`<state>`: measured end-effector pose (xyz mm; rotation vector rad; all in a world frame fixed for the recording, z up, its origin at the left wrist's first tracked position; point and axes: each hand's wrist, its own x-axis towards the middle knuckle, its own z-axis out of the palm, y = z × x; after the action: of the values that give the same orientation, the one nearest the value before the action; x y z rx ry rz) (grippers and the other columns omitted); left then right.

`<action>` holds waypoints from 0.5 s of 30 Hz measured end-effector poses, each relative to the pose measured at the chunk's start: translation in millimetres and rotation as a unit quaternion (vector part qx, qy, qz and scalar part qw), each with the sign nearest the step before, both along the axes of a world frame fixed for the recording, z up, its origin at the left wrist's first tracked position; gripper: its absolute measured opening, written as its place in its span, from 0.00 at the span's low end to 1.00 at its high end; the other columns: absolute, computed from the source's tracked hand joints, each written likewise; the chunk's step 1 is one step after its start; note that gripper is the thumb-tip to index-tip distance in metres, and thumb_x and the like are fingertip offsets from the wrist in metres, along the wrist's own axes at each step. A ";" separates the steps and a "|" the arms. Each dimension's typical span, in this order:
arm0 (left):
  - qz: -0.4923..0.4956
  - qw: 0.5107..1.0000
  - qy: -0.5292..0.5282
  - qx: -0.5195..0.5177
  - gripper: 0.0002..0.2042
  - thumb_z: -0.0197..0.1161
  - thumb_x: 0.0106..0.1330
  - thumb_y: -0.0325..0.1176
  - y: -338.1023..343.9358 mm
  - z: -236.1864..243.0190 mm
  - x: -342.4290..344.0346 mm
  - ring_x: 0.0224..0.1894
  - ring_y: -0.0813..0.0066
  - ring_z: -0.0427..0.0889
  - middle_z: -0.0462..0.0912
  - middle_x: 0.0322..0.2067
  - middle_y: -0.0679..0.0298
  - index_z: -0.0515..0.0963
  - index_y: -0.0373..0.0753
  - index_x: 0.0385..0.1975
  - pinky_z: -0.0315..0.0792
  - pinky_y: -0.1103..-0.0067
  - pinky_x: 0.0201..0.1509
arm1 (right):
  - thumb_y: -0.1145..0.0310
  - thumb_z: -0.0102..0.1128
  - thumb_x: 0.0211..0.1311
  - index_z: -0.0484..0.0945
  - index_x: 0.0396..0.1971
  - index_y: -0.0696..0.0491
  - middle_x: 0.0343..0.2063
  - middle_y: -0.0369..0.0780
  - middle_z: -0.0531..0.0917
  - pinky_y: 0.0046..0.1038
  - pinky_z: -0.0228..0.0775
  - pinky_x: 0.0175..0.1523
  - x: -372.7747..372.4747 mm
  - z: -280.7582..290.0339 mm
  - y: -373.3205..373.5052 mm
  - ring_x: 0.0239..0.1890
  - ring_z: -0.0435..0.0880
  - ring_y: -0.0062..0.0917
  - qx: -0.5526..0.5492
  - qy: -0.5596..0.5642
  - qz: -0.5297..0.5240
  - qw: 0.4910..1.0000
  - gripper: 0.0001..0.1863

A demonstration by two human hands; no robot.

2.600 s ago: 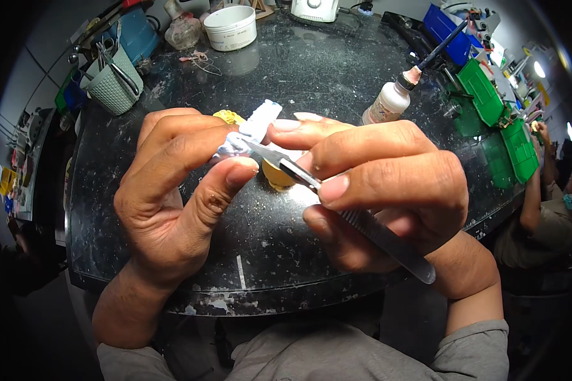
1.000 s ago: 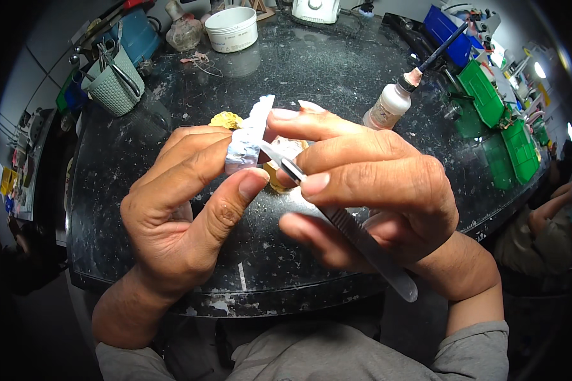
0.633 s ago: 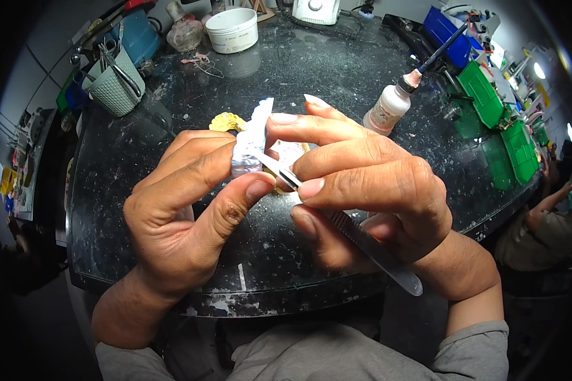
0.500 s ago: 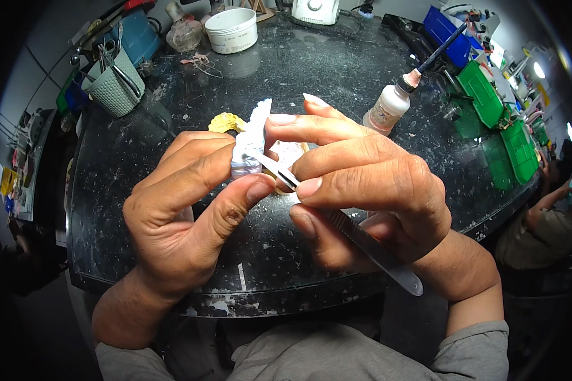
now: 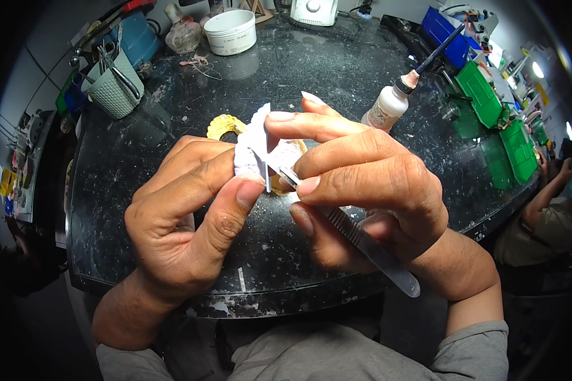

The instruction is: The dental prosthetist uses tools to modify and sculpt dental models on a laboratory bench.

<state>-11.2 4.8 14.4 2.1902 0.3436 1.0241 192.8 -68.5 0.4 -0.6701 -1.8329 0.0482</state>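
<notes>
My left hand (image 5: 194, 216) grips a white dental cast (image 5: 250, 149) between thumb and fingers, near the middle of the view. My right hand (image 5: 372, 190) is closed on a steel scalpel (image 5: 368, 244), its handle pointing down to the right and its blade at the cast. Fingertips of my right hand touch the cast's upper part. A yellow horseshoe-shaped piece (image 5: 222, 126) lies just behind the cast. A round yellow-edged piece with white material (image 5: 289, 152) is partly hidden under the hands.
A white dropper bottle (image 5: 389, 105) stands right on the black bench (image 5: 318, 63). A white tub (image 5: 230, 35), glass jar (image 5: 181, 32) and tool basket (image 5: 111, 89) sit behind. Green bins (image 5: 478, 95) and a blue bin (image 5: 445, 35) line the right side, where another person's arm (image 5: 540, 197) shows.
The cast has turned more upright in my left hand, showing a flat edge toward the right. The scalpel and right hand have shifted slightly leftward since about one second ago.
</notes>
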 end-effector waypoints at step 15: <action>0.023 0.999 -0.031 0.023 0.11 0.69 0.63 0.30 3.6 -8.3 1.4 0.38 0.70 0.80 0.85 0.35 0.57 0.84 0.31 0.42 0.71 0.76 0.45 | 0.82 0.70 0.50 0.76 0.41 0.55 0.35 0.44 0.83 0.58 0.63 0.65 -2.3 3.0 -2.2 0.54 0.82 0.49 -0.012 0.007 -0.003 1.000 0.18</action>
<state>-9.8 8.4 6.1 2.1963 0.3463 1.1328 190.5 -70.7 3.3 -0.6904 -1.8195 0.0701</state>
